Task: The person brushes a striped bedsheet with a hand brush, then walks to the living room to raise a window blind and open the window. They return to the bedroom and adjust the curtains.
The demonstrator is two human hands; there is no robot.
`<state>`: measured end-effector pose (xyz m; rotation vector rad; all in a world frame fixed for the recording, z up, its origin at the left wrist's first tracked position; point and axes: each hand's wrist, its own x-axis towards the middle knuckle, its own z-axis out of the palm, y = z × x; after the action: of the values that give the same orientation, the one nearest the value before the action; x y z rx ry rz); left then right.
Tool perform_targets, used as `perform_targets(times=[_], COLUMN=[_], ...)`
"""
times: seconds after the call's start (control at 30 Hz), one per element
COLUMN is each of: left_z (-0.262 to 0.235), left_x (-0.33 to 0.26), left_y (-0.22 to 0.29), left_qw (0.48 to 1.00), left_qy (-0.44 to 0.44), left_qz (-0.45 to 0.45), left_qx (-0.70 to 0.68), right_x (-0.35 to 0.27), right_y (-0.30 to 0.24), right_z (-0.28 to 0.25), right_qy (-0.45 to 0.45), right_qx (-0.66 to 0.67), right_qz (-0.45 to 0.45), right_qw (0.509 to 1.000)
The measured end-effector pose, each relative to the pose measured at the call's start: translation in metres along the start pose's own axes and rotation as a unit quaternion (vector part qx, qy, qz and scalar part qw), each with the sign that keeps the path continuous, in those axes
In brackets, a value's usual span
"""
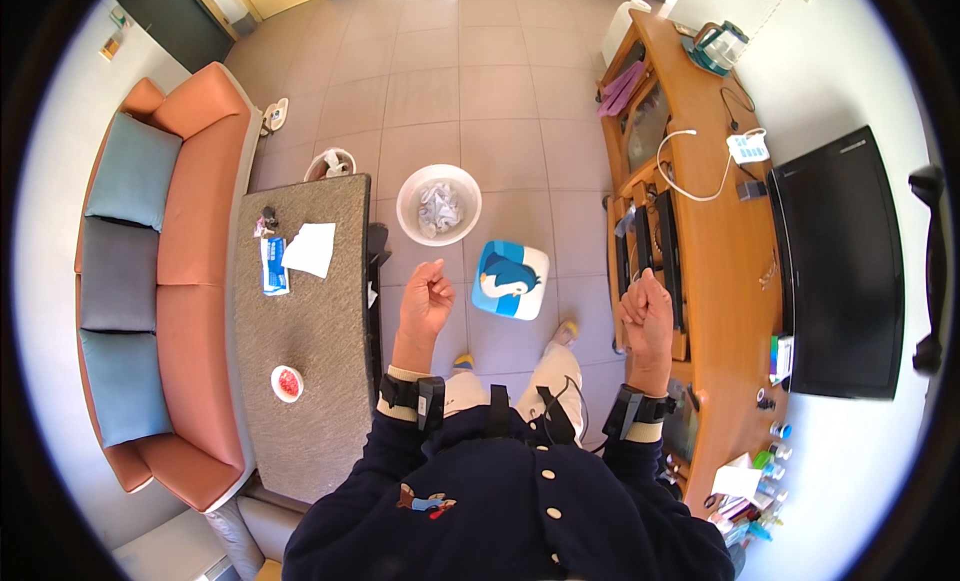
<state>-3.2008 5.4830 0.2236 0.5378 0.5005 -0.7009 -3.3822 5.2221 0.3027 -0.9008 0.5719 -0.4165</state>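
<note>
My left hand (427,299) is raised in front of me with its fingers curled loosely inward and nothing in it. It hovers by the right edge of a grey coffee table (320,381). My right hand (647,306) is also raised, closed into a loose fist, empty, beside the front edge of a long wooden TV cabinet (715,281). Between the hands, on the tiled floor, stands a blue and white stool with a penguin picture (511,279).
A white waste bin (439,204) with crumpled paper stands on the floor ahead. The table holds a white sheet (310,248), a tissue packet (273,265) and a small red dish (287,383). An orange sofa (190,281) lies left, a black TV (840,271) right.
</note>
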Motion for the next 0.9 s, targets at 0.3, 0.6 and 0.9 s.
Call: perform_targets(times=[0.3,0.6,0.9], left_z=[0.094,0.197,0.296], left_x=[0.115,0.188,0.348], left_y=[-0.089,-0.092,0.007], left_qw=[0.993,0.988,0.988], left_qy=[0.072,0.097,0.079], left_qz=[0.058,0.103,0.117], left_qx=[-0.073,-0.068,-0.066], right_x=[0.161,0.321,0.525], right_y=[-0.098,-0.137,-0.147], right_z=[-0.053,-0.021,0.068], right_qy=[-0.095,-0.170,-0.197], right_qx=[-0.044,0.014,0.069], right_qz=[0.081,0.152,0.146], right_qw=[0.991,0.974,0.967])
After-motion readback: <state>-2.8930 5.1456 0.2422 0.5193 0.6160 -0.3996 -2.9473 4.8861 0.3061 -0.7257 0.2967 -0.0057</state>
